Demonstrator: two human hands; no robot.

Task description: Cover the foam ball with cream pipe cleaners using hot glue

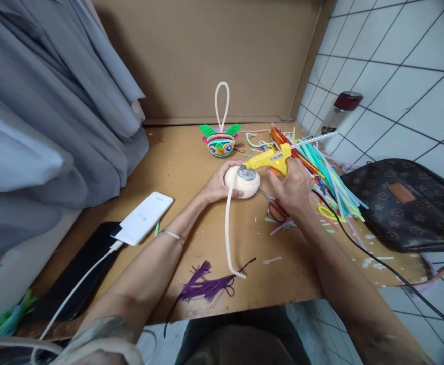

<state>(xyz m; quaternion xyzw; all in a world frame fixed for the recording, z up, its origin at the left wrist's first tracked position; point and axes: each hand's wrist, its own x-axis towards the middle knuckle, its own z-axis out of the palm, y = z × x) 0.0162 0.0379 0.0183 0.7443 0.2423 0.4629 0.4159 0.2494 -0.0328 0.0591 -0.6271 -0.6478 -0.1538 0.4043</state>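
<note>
My left hand [222, 183] is wrapped round a cream ball [249, 188] with a grey patterned patch on its top. A cream strip [227, 233] hangs from the ball down toward the table's front. My right hand [292, 186] grips a yellow glue gun [269, 158], its nozzle at the upper edge of the patch; whether it touches cannot be told. A clear glue stick [315, 140] sticks out of the gun's back. Red-handled scissors [277, 210] lie beneath my right hand.
Behind the ball stands a colourful animal-face ornament [221, 145] with a loop. Coloured strips [330, 182] and a brown bag [408, 203] lie right, with a black cord. Purple tassels [207, 286] lie in front; a white power bank [145, 218] with a cable lies left.
</note>
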